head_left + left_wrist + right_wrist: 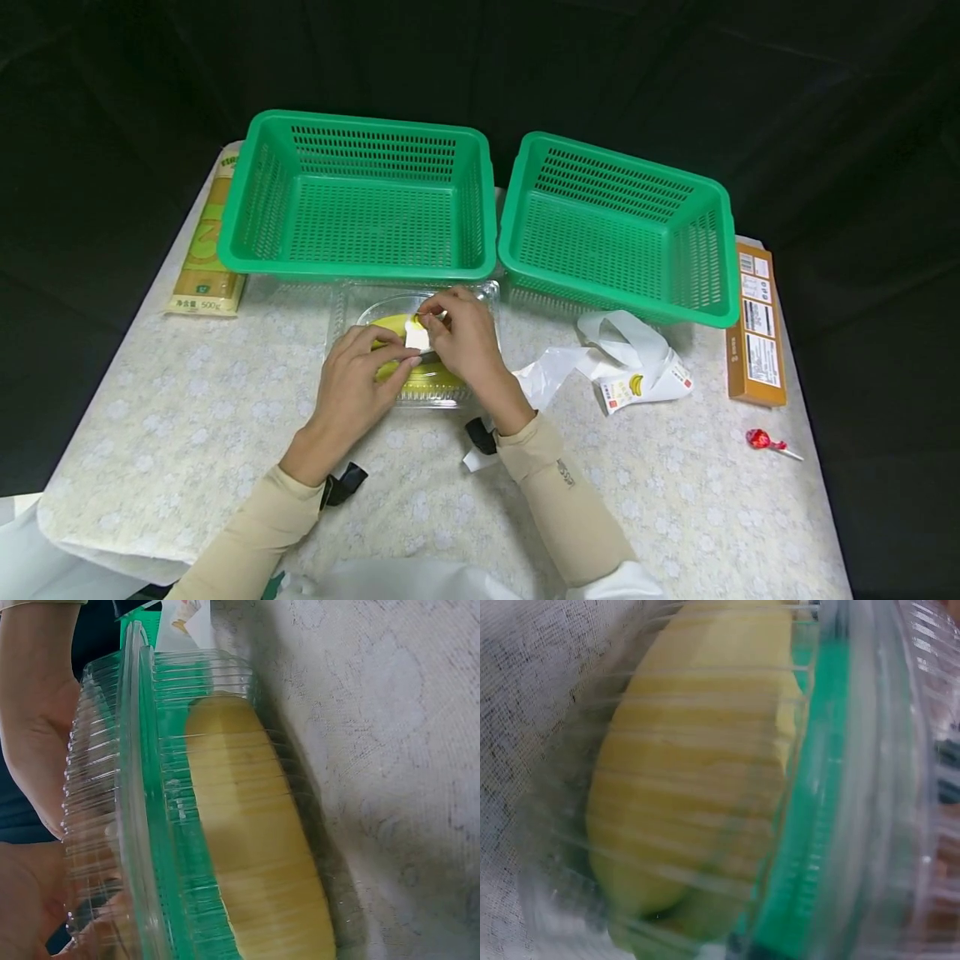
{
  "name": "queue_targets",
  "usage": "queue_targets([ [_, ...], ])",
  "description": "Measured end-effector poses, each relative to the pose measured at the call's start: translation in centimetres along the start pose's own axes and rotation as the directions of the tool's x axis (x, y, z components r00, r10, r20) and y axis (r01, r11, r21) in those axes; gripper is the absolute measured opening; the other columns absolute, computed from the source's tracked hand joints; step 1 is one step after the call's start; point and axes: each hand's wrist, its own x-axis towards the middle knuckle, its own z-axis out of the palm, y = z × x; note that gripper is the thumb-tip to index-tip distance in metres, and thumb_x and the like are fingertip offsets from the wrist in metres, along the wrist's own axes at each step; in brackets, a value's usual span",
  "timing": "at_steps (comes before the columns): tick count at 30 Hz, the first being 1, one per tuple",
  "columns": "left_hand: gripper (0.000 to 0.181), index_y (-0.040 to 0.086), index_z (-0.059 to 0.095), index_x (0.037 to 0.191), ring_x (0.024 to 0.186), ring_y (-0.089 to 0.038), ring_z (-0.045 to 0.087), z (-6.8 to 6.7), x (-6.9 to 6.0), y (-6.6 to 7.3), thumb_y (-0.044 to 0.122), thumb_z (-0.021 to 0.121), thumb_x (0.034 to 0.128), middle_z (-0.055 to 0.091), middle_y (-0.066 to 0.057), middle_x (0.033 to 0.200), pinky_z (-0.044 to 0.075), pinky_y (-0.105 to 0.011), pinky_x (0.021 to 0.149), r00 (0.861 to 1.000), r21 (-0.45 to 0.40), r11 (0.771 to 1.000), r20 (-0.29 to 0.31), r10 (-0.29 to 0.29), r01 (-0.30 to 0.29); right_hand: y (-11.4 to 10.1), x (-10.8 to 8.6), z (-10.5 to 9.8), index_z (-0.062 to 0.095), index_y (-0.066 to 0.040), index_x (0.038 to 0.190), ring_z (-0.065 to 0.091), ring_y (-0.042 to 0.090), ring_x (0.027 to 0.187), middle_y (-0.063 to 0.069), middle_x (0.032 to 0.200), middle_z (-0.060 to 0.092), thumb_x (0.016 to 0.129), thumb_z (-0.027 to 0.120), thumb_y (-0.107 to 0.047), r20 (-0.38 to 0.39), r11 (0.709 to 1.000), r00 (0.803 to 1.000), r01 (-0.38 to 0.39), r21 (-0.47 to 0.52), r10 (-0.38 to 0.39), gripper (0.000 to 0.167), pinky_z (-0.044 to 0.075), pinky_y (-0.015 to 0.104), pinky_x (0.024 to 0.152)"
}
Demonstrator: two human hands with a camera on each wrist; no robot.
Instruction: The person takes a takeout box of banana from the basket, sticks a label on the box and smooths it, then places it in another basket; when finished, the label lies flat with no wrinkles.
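A clear plastic clamshell box [487,302] lies in front of the baskets, with yellow bananas [247,802] inside it. Over its lid, both hands meet at a small white label [417,337] with a bit of yellow at its top. My left hand [358,371] pinches the label's lower left side between thumb and fingers. The right hand [467,337] holds its upper right edge, fingers curled. In the right wrist view the bananas [690,765] show blurred through the ribbed wall. Neither wrist view shows the label between the fingers.
Two green baskets [360,272] [615,307] stand behind the box. Right of it lies a loose label strip [645,371] with banana pictures. A noodle-like yellow pack [202,258] is at the left edge; an orange box [756,333] and a red lollipop [759,438] are at the right.
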Motion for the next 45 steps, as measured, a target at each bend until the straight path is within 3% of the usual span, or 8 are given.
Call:
queue_targets([
  [13,0.007,0.013,0.083,0.087,0.094,-0.025,0.064,0.1,0.0,-0.1,0.019,0.080,0.0852,0.073,-0.005,0.095,0.051,-0.041,0.085,1.000,0.004,1.000,0.009,-0.016,0.016,-0.2,0.1,0.0,0.077,-0.009,0.097,0.063,0.021,0.078,0.009,0.097,0.066,0.094,0.070,-0.013,0.011,1.000,0.999,-0.030,0.003,0.030,0.009,0.050,0.032,0.070],
  [23,0.010,0.009,0.080,0.085,0.090,-0.025,0.064,0.2,0.2,0.3,0.018,0.079,0.0864,0.073,-0.004,0.093,0.051,-0.040,0.083,0.998,0.006,0.998,0.018,-0.065,0.065,0.0,0.5,0.2,0.076,-0.006,0.098,0.060,0.023,0.073,0.011,0.092,0.068,0.094,0.068,-0.008,-0.084,0.998,0.995,-0.050,-0.039,0.047,0.008,0.047,0.034,0.069],
  [34,0.012,0.008,0.079,0.089,0.090,-0.025,0.063,0.1,0.4,0.4,0.019,0.074,0.0910,0.073,-0.005,0.094,0.050,-0.041,0.082,0.996,0.027,0.996,0.028,-0.087,0.086,0.1,0.5,0.4,0.075,-0.006,0.097,0.059,0.022,0.072,0.010,0.090,0.067,0.094,0.068,-0.007,-0.102,0.998,0.994,-0.040,-0.042,0.036,0.007,0.047,0.034,0.069],
  [38,0.014,0.009,0.079,0.099,0.097,-0.027,0.062,0.0,0.8,0.4,0.017,0.068,0.0959,0.071,-0.007,0.103,0.050,-0.042,0.084,0.994,0.051,0.995,0.066,-0.087,0.084,0.2,0.2,0.4,0.075,-0.006,0.097,0.060,0.021,0.072,0.010,0.090,0.067,0.094,0.070,-0.009,-0.086,0.999,0.996,-0.026,-0.041,0.022,0.007,0.047,0.032,0.069],
  [41,0.019,0.010,0.077,0.110,0.110,-0.030,0.060,0.0,1.3,0.4,0.015,0.063,0.0983,0.068,-0.011,0.117,0.048,-0.045,0.094,0.988,0.065,0.994,0.125,-0.090,0.082,0.2,-0.3,0.5,0.075,-0.006,0.099,0.060,0.022,0.075,0.011,0.091,0.067,0.093,0.070,-0.009,-0.073,0.999,0.997,-0.005,-0.043,0.002,0.008,0.047,0.033,0.070],
  [45,0.035,0.007,0.064,0.133,0.134,-0.036,0.050,0.0,1.8,0.4,0.018,0.058,0.1008,0.056,-0.017,0.142,0.036,-0.052,0.116,0.963,0.111,0.988,0.237,-0.130,0.106,0.1,-1.1,0.5,0.074,-0.006,0.106,0.059,0.026,0.082,0.013,0.095,0.066,0.090,0.073,-0.009,-0.084,0.997,0.996,0.036,-0.062,-0.041,0.017,0.048,0.037,0.073],
])
